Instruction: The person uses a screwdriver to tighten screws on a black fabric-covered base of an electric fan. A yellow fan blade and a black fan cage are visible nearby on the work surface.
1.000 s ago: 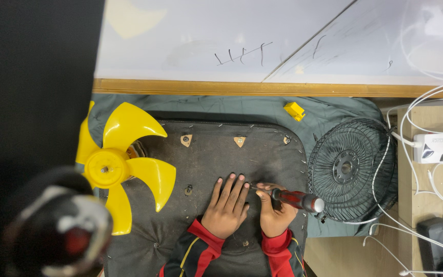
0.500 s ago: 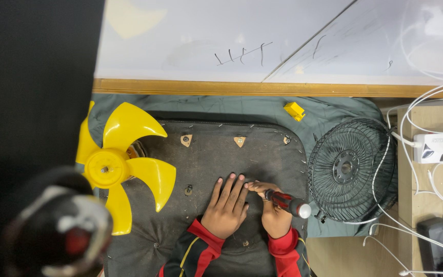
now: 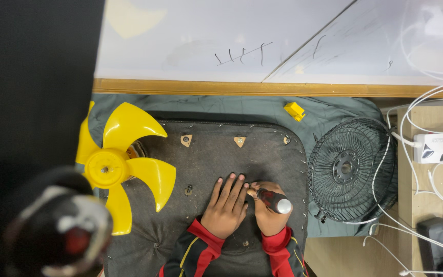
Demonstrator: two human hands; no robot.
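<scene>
A screwdriver (image 3: 272, 199) is gripped by the right hand (image 3: 270, 213); the left hand (image 3: 226, 209) is laid open beside it on the pad (image 3: 216, 159).

Just the one camera here, strapped to the person's head and looking pretty much straight down. It sits well above the dark padded panel (image 3: 221, 169), with both forearms coming in from the bottom edge. A blurred dark object (image 3: 52, 225) right by the lens blocks the lower left.
</scene>
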